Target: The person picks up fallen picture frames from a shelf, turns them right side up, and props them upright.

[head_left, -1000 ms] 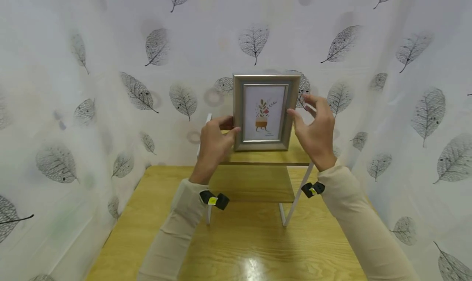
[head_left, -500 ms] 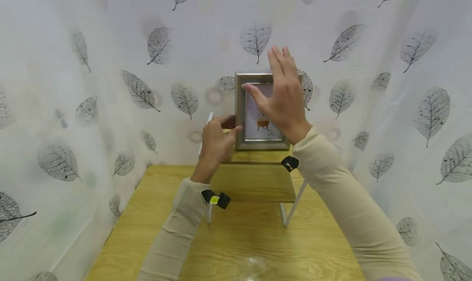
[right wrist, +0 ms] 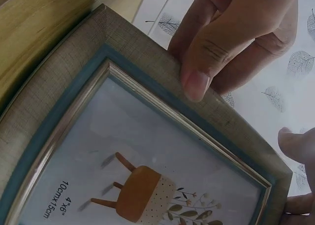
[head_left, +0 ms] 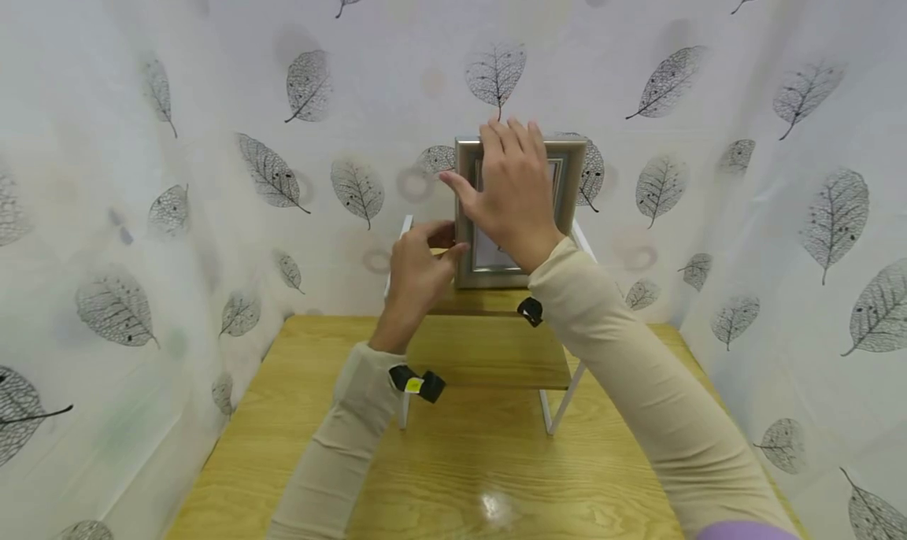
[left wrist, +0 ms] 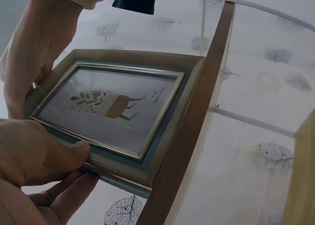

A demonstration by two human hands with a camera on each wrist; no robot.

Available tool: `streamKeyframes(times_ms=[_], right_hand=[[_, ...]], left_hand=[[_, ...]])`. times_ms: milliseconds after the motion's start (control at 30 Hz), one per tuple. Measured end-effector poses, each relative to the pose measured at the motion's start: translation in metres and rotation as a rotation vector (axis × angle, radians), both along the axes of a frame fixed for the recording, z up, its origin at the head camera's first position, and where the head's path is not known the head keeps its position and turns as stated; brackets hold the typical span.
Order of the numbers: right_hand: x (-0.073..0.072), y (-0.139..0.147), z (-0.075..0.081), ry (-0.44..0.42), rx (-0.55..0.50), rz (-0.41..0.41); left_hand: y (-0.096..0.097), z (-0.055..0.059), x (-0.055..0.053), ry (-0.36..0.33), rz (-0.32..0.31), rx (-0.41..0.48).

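Observation:
A silvery-beige picture frame stands upright on the upper board of a small shelf. Its card, seen clearly in the left wrist view, shows a plant in a brown legged pot. My left hand pinches the frame's lower left side, thumb on the front and fingers behind. Across the frame's front lies my right hand, fingers bent over the top edge and thumb stretched out to the left. Much of the card is hidden behind it in the head view; the right fingertips are out of sight behind the frame.
The shelf has a lower wooden board and white metal legs. It stands on a wooden table. A pale curtain printed with grey leaves hangs behind and on both sides.
My right hand has left the frame's right side, swung left across its front and come down onto the top edge. The left hand keeps its pinch; the frame has stayed in place.

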State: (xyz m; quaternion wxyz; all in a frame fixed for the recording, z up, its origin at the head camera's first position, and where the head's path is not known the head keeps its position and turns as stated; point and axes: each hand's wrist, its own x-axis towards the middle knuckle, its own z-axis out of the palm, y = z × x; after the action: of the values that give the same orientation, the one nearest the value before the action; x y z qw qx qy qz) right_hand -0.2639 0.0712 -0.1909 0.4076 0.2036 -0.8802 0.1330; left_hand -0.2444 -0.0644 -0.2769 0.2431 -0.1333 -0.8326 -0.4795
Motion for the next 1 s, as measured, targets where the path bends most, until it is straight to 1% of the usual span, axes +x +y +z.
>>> streamKeyframes(times_ms=[167, 500, 700, 867, 1000], right_hand=[[-0.002, 0.000, -0.001, 0.025, -0.041, 0.028], [-0.005, 0.003, -0.001, 0.031, -0.077, 0.083], [-0.005, 0.010, -0.001, 0.037, -0.089, 0.171], [-0.004, 0.017, -0.003, 0.024, -0.098, 0.244], [-0.003, 0.022, -0.004, 0.026, -0.109, 0.299]], left_hand=[[0.001, -0.001, 0.002, 0.010, -0.002, 0.000], [0.002, -0.003, 0.007, 0.029, 0.007, 0.019], [0.005, -0.004, 0.010, 0.069, 0.014, 0.023], [0.009, -0.005, 0.013, 0.093, -0.001, 0.029], [0.011, -0.007, 0.015, 0.113, 0.007, 0.023]])
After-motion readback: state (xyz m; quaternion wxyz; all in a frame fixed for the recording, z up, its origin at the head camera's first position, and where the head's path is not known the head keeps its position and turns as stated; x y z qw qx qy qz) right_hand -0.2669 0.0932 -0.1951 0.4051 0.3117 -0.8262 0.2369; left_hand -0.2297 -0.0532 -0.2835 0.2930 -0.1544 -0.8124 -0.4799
